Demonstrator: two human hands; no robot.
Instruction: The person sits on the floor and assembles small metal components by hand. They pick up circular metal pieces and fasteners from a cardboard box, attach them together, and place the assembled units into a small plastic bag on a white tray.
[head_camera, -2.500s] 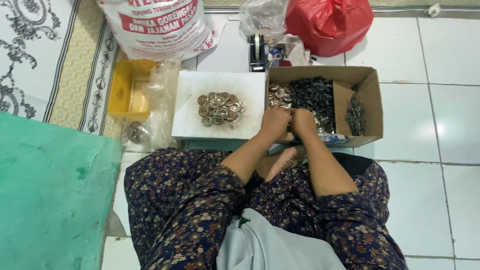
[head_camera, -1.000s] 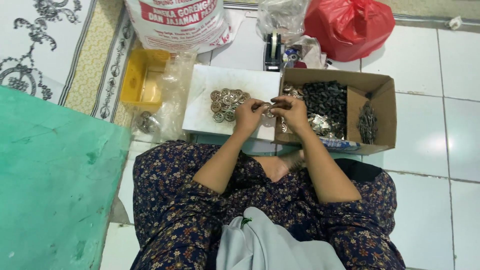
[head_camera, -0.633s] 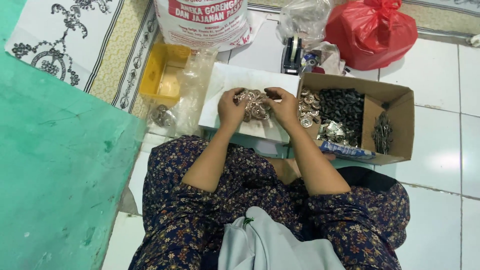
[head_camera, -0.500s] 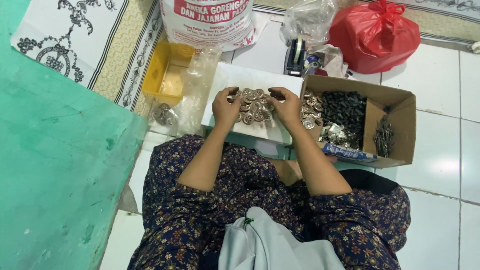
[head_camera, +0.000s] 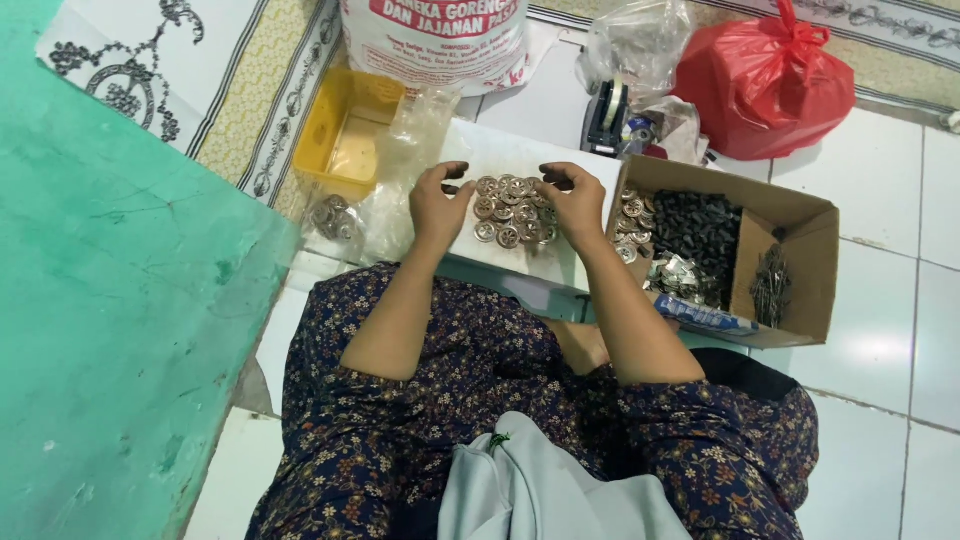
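A cluster of several small round silver metal pieces (head_camera: 508, 210) lies on a white flat board (head_camera: 520, 155) in front of my knees. My left hand (head_camera: 438, 205) curves around the left side of the cluster, fingers apart and touching the pieces. On the right side of the cluster my right hand (head_camera: 572, 203) cups it the same way. Neither hand grips anything that I can see. Both forearms reach out over my lap, which is covered in dark floral cloth.
A cardboard box (head_camera: 790, 215) to the right holds more silver rounds, dark parts and metal pins. A yellow tray (head_camera: 352, 140) and clear bags sit left of the board. Behind are a printed sack (head_camera: 435, 40), a tape dispenser (head_camera: 605, 118) and a red bag (head_camera: 765, 75). A green surface (head_camera: 110, 330) fills the left.
My hands moved from the cardboard box leftward to the white board and now cup the cluster of silver pieces from both sides. The view has shifted too.
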